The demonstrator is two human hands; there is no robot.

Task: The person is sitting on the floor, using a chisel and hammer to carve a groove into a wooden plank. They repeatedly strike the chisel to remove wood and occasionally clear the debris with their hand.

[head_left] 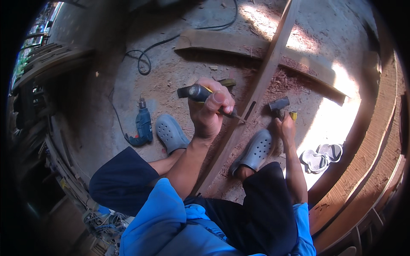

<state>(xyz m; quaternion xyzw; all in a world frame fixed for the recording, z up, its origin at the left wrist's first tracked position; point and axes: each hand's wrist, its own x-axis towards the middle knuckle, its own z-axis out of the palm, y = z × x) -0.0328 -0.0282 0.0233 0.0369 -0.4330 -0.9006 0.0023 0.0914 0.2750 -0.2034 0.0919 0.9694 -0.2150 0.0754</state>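
Timber (257, 94), long and narrow, found at floor level between the person's shoes, laid over a crosswise board (222, 42). Noted in its upper face: one dark, elongated slot (250, 110). Left hand (209, 112): fingers wrapped around the black and yellow handle of a hand tool (222, 110), slim shank angled down toward the timber, tip beside the slot's near end; from where I stand, actual contact cannot be told. Right hand (286, 128): beyond the timber's right edge, fingers curled about a hammer (279, 104) just below its dark head, the grip partly hidden. A short yellow piece (293, 115) shows next to that hand. On the floor off the timber's left edge: a blue drill (144, 123), chuck pointing away from the person. Off the right edge: a pair of sandals (322, 158), in sunlight.
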